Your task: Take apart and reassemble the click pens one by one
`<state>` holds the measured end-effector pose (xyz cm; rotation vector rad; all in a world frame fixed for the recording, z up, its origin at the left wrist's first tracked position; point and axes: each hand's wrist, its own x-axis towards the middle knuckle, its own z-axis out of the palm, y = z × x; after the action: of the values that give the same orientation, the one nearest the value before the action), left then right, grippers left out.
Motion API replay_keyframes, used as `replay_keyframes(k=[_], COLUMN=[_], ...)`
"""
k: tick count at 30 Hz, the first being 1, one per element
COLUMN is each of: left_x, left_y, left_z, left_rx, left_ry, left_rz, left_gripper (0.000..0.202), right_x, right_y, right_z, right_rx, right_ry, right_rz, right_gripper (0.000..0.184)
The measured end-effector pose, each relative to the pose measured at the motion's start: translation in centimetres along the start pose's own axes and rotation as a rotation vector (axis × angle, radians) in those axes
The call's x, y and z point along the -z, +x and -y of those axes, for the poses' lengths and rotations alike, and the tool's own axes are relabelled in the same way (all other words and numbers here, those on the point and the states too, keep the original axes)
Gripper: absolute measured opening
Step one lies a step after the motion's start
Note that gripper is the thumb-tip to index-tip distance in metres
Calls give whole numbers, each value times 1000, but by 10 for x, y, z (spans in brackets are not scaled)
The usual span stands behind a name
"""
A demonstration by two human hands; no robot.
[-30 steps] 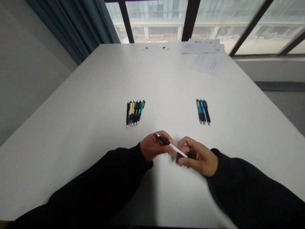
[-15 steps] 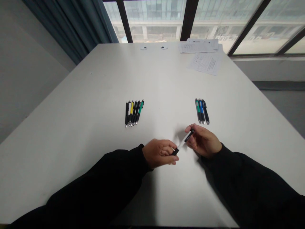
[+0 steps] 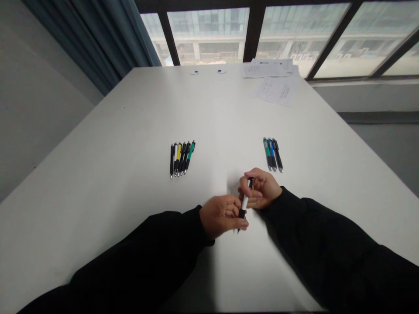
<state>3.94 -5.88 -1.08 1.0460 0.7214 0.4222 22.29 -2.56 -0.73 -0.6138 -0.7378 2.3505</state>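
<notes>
Black-and-white pen (image 3: 245,201) gripped between both hands, slightly tilted, tip pointing down toward body. Lower black barrel enclosed by closed fingers of left hand (image 3: 222,216); upper end pinched by curled fingers of right hand (image 3: 260,188). Row of five pens (image 3: 182,159) lying on white table (image 3: 98,183), ahead of left hand. Three pens (image 3: 272,155) lying just ahead of right hand. Papers (image 3: 277,90) lying well beyond right hand.
</notes>
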Motion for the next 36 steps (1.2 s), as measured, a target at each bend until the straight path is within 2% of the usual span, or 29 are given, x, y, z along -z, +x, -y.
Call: replay_keyframes(k=[4, 8, 11, 17, 19, 21, 24, 26, 28, 31, 36], left_x=[2, 1, 2, 4, 3, 4, 7, 12, 17, 22, 19], left_y=[0, 0, 0, -1, -1, 1, 5, 8, 11, 12, 12], left_z=[-2, -3, -3, -3, -6, -9, -12, -11, -10, -9, -12], left_rx=[-24, 6, -11, 4, 1, -20, -112, -180, -207, -204, -211], left_ry=[-41, -43, -56, -2, -16, -57, -122, -158, -177, -175, -179], left_rz=[11, 31, 31, 59, 34, -26, -188, -324, -426, -453, -434], left_gripper=[36, 36, 36, 34, 36, 38, 40, 40, 38, 36, 37], right_x=[-3, -5, -6, -7, -10, -13, -21, -26, -31, -35, -35], right_y=[-1, -1, -1, 0, 1, 2, 0, -3, -7, -10, -8], right_z=[0, 0, 0, 0, -3, -10, -24, -32, -37, -37, -37], right_rx=[19, 14, 28, 55, 93, 171, 344, 426, 469, 502, 506], right_ry=[3, -8, -17, -49, -73, -125, -373, -736, -1116, -1475, -1771], right_rz=[8, -24, -40, -15, -49, -140, -326, -446, -497, -480, -496], right_gripper=[62, 57, 61, 57, 58, 56, 42, 39, 39, 30, 24])
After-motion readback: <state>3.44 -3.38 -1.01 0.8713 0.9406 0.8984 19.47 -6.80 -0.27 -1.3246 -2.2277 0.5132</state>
